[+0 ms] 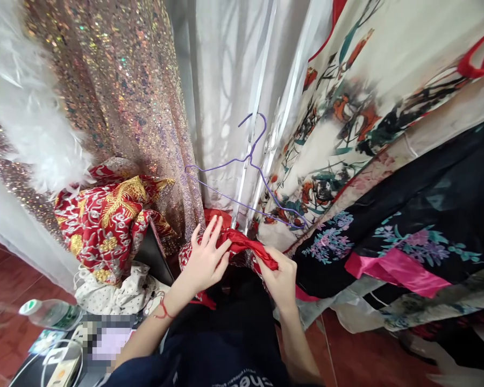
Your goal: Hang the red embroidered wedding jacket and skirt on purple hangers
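Both my hands hold a piece of shiny red cloth (248, 243) low in the middle of the view. My left hand (205, 262) pinches its left end, with some fingers stretched upward. My right hand (280, 279) is closed around the cloth's right end. Just above them a thin purple wire hanger (246, 161) hangs on a metal rack pole (252, 134), with nothing on it.
Garments hang all around: a sequined dress (116, 97) with white feathers to the left, a floral cream robe (367, 102) and a black flowered one (419, 215) to the right. A red-and-gold embroidered bundle (108, 220) lies left. A water bottle (50, 313) and cables rest at bottom left.
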Demonstrator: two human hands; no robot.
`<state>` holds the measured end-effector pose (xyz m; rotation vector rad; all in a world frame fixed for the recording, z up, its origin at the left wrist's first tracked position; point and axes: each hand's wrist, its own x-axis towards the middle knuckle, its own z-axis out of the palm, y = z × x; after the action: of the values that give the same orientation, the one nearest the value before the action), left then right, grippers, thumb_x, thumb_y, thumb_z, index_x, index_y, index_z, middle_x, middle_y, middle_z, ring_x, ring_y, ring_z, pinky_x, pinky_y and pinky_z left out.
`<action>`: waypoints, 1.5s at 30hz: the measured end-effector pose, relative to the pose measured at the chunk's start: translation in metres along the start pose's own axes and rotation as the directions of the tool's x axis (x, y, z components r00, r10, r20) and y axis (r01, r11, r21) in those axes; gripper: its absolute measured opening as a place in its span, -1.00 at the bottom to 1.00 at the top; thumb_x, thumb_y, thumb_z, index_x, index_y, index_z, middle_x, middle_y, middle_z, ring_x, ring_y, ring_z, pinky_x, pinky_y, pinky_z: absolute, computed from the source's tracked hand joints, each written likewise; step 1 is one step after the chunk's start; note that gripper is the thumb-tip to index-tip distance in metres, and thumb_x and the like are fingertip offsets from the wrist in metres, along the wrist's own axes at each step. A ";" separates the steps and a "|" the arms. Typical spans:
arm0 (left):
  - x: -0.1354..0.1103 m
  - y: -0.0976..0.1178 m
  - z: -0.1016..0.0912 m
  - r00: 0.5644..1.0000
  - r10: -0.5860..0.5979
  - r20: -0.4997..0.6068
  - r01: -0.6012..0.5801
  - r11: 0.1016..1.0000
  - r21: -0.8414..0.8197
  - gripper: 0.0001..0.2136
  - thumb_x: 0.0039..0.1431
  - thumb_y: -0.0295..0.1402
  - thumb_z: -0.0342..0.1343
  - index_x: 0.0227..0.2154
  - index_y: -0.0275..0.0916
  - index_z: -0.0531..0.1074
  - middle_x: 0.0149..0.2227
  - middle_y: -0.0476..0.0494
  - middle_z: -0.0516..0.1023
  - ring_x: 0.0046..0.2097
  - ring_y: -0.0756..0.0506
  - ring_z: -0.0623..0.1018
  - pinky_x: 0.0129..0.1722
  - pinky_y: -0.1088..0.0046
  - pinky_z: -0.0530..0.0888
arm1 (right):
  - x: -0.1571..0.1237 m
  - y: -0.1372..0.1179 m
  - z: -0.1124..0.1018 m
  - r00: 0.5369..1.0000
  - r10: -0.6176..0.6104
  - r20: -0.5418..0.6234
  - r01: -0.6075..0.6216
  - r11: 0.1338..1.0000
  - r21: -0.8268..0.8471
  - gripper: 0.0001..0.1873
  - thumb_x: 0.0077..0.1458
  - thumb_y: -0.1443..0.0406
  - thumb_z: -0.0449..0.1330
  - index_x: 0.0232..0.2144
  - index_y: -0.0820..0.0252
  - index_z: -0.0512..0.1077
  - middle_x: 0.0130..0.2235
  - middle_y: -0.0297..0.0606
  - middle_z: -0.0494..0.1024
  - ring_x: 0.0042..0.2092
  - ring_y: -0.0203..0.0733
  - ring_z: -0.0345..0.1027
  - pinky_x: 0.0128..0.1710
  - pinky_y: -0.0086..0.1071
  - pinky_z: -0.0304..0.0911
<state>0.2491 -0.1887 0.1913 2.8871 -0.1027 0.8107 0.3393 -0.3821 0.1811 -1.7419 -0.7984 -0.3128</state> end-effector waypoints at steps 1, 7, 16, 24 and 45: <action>-0.001 0.003 0.003 0.998 -0.058 -0.022 0.059 0.998 0.017 -0.71 0.25 -0.41 0.04 -0.01 -0.14 0.52 0.44 -0.37 0.02 0.47 -0.38 0.00 0.34 -0.28 -0.03 | 0.001 -0.001 0.000 1.000 -0.014 0.005 0.014 1.000 -0.001 -0.86 0.20 0.33 0.18 -0.27 0.17 0.56 -0.30 -0.25 0.66 -0.31 -0.20 0.52 -0.24 -0.38 0.42; 0.007 -0.029 0.026 0.960 -0.273 -0.066 0.275 0.961 0.022 -0.80 0.08 -0.59 0.04 -0.43 -0.28 0.57 0.36 -0.42 0.23 0.45 -0.49 0.02 0.34 -0.38 -0.12 | 0.001 -0.010 0.008 0.997 -0.053 0.062 0.053 0.999 0.003 -0.85 0.21 0.34 0.16 -0.32 0.15 0.56 -0.34 -0.24 0.65 -0.35 -0.20 0.52 -0.31 -0.40 0.41; 0.006 -0.068 0.018 0.890 0.089 0.446 0.080 0.935 -0.347 -0.66 -0.03 -0.44 0.19 -0.13 -0.13 0.58 0.43 -0.27 0.08 0.47 -0.44 -0.09 0.35 -0.24 -0.05 | 0.004 -0.003 0.000 0.999 -0.022 0.033 0.022 1.000 -0.019 -0.86 0.18 0.32 0.19 -0.38 0.16 0.55 -0.38 -0.27 0.63 -0.39 -0.21 0.49 -0.36 -0.41 0.39; 0.016 -0.048 0.036 0.891 0.176 0.418 0.001 0.921 -0.390 -0.50 0.01 -0.31 0.30 0.08 -0.15 0.50 0.48 -0.36 -0.13 0.47 -0.50 -0.15 0.34 -0.23 0.00 | 0.007 -0.002 -0.004 0.997 -0.045 0.069 0.047 0.999 -0.025 -0.87 0.18 0.35 0.18 -0.38 0.16 0.53 -0.41 -0.30 0.61 -0.42 -0.24 0.47 -0.37 -0.44 0.37; 0.056 -0.069 -0.033 0.917 -0.397 0.037 0.386 0.860 -0.334 -0.79 0.14 -0.31 -0.03 -0.58 -0.23 0.22 -0.64 0.08 0.19 -0.56 0.07 0.16 -0.50 0.54 0.15 | 0.014 -0.012 0.042 0.774 -0.315 0.549 0.238 0.949 0.209 -0.72 0.19 0.18 0.26 -0.06 0.08 0.52 -0.07 -0.20 0.61 -0.07 -0.14 0.54 -0.03 -0.32 0.44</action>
<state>0.2869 -0.1169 0.2407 2.4484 0.3134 0.6835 0.3335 -0.3364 0.1846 -1.6032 -1.4971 0.0920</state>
